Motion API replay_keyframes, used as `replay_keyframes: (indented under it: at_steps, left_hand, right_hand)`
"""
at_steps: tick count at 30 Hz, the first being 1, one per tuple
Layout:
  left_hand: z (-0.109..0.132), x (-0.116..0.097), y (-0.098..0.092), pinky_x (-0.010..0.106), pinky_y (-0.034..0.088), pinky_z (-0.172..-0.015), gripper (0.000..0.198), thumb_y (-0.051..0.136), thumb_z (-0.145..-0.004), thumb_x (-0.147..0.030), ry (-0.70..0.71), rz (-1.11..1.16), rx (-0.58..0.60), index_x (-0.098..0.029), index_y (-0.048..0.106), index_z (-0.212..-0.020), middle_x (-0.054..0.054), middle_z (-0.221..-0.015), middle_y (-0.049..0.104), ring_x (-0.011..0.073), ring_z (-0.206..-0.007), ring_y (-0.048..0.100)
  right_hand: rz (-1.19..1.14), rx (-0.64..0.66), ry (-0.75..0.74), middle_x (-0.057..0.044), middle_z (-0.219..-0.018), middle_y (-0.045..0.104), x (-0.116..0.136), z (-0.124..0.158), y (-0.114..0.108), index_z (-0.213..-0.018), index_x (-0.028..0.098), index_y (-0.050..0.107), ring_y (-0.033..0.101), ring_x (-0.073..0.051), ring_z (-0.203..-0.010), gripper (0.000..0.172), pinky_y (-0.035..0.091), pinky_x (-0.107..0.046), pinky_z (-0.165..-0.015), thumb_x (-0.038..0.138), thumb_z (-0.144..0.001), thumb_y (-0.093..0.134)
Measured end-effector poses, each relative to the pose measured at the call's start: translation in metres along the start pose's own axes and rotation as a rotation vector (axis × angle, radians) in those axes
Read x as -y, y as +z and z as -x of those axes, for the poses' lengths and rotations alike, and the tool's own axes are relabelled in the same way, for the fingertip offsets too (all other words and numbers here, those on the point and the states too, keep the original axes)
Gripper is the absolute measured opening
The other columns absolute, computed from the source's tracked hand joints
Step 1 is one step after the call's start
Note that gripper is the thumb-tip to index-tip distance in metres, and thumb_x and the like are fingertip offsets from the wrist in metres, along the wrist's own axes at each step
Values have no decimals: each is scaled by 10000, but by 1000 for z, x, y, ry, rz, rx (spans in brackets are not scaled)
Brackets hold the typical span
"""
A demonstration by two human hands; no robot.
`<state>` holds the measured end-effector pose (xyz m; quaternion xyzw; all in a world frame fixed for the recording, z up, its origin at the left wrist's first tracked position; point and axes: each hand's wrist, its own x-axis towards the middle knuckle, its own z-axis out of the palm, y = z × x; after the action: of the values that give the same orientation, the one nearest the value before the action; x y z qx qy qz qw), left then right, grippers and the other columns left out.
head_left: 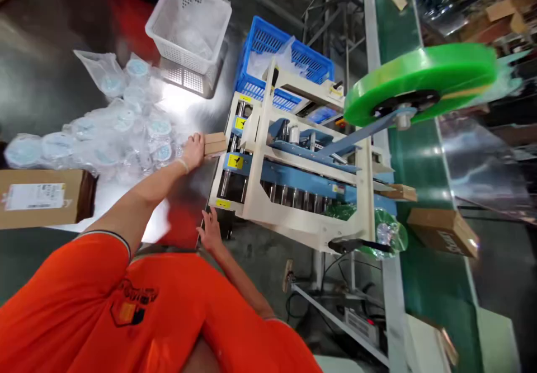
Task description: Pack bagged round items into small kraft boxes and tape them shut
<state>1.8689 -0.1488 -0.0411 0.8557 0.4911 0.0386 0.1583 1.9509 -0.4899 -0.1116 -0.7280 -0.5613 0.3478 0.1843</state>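
As seen from the head view: two bare forearms reach out from an orange polo shirt [104, 300]; both hands are in view;

Left hand [193, 152]: fingers closed on the near end of a small kraft carton [215, 143], holding it;

Right hand [210, 230]: fingers spread wide, holding nothing; it sits just beside the lower corner of a cream-framed machine [302, 216];

Carton position: directly ahead of the left fingers, at the machine's near edge; long axis points toward the machine's blue rails [302, 177]; the left hand is the nearer, the right hand lying apart;

Surroundings: a steel table [50, 99] bears clear bags of round discs [117, 132], a white plastic basket [187, 26] and a labelled cardboard box [42, 197]; a blue crate [289, 48] stands behind the machine; a green tape reel [419, 82] overhangs a green conveyor belt [423, 166].
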Motion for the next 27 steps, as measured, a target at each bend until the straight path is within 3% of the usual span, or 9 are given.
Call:
replay_keyframes:
  at_steps: [5, 8, 10, 12, 15, 16, 20, 23, 27]
  left_hand:
    - [-102, -42, 12, 588, 332, -1319, 1127, 957, -820, -314, 206, 181, 27, 44, 362, -1707, 382, -1730, 393, 489, -1607, 391]
    - [-117, -79, 29, 602, 307, -1353, 1266, 949, -790, -291, 230, 518, 42, 35, 209, -1764, 405, -1814, 180, 488, -1695, 259]
    - [-102, -91, 40, 604, 318, -1357, 1218, 838, -867, -282, 244, 722, -24, -18, 96, -1797, 362, -1847, 124, 451, -1735, 189]
    - [-64, -80, 45, 596, 333, -1363, 1078, 694, -937, -245, 312, 792, -109, -97, 85, -1814, 280, -1858, 206, 386, -1736, 227]
    - [34, -19, 31, 569, 339, -1385, 834, 526, -1020, -219, 287, 685, -223, -154, 228, -1796, 203, -1790, 389, 328, -1676, 364]
    - [75, 11, 19, 547, 348, -1384, 742, 484, -1058, -238, 137, 600, -248, -163, 302, -1773, 195, -1752, 440, 319, -1655, 394]
    - [243, 155, -42, 618, 414, -1300, 598, 481, -1095, -271, -868, 245, -374, -118, 453, -1672, 232, -1651, 515, 380, -1551, 475]
    - [331, 244, -76, 757, 461, -1165, 647, 538, -1073, -317, -1237, 193, -397, -29, 448, -1646, 313, -1579, 534, 506, -1514, 459]
    - [378, 295, -78, 698, 569, -1013, 576, 609, -1018, -388, -1350, 217, -294, -64, 657, -1492, 296, -1482, 616, 524, -1411, 555]
  right_hand:
    - [-16, -33, 92, -220, -1761, 419, -26, 26, 3, -1498, 209, 682, 652, -370, -1452, 576, 581, -565, -1199, 143, -928, 722]
    - [-15, 22, 39, -209, -1708, 495, -23, 13, -1, -1395, 206, 744, 663, -357, -1432, 479, 580, -554, -1201, 149, -920, 720]
    - [-15, 55, -33, -204, -1653, 564, -17, -1, -7, -1333, 196, 771, 656, -350, -1441, 431, 560, -544, -1226, 154, -907, 719]
    - [-35, 77, -91, -188, -1527, 679, -8, -20, -14, -1304, 196, 780, 691, -327, -1388, 405, 565, -518, -1222, 167, -908, 699]
    - [-89, 155, -134, -137, -1217, 823, 19, -56, -17, -1284, 205, 785, 794, -297, -1137, 368, 646, -479, -1091, 210, -956, 617]
    - [-103, 192, -155, -127, -1153, 839, 33, -68, -13, -1262, 205, 792, 810, -295, -1076, 353, 661, -471, -1053, 225, -967, 599]
    - [-125, 315, -285, -105, -1155, 864, 115, -116, 32, -1186, 222, 817, 827, -289, -1075, 297, 663, -450, -1038, 255, -976, 609]
    - [-64, 362, -364, -88, -1079, 867, 188, -143, 89, -1228, 192, 806, 827, -242, -985, 296, 673, -386, -965, 258, -1011, 616]
    - [63, 311, -563, -113, -1041, 842, 265, -158, 157, -1339, 81, 742, 794, -195, -868, 364, 658, -325, -886, 289, -1062, 632]
